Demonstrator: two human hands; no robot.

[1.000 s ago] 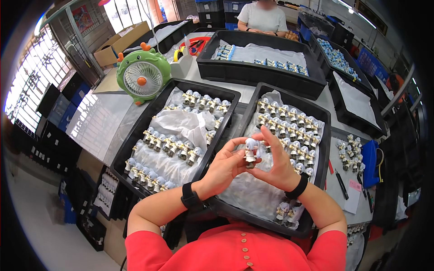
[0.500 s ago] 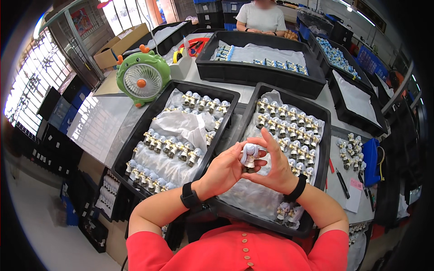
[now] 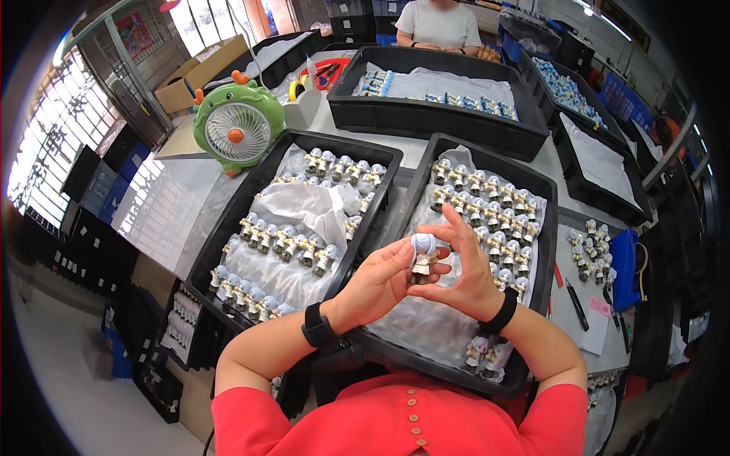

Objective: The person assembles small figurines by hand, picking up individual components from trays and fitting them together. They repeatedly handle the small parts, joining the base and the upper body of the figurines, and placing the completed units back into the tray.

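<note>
A small figurine [image 3: 423,255] with pale lilac hair, a white and gold outfit and a dark base stands upright between my hands, above the right-hand tray. My left hand [image 3: 374,280] grips it from the left, thumb in front and fingertips showing past its far side. Curved around its right side is my right hand [image 3: 477,280], thumb at the base and index finger raised near the head; exact contact there is partly hidden. Beneath, the black tray [image 3: 549,251] holds rows of similar figurines on white sheeting. Two figurines [image 3: 482,356] stand in its near right corner.
Another black tray [image 3: 205,262] of figurines lies to the left, with a green fan [image 3: 237,128] behind it. Farther back is a large tray [image 3: 441,125] of blue pieces, and a person [image 3: 437,26] beyond. Figurines [image 3: 591,251], a black pen [image 3: 577,306] and a blue bin [image 3: 625,272] are at right.
The figurine has turned slightly in my fingers and shows a different side. My right hand has opened out a little around it, its index finger shifting up. The trays look the same.
</note>
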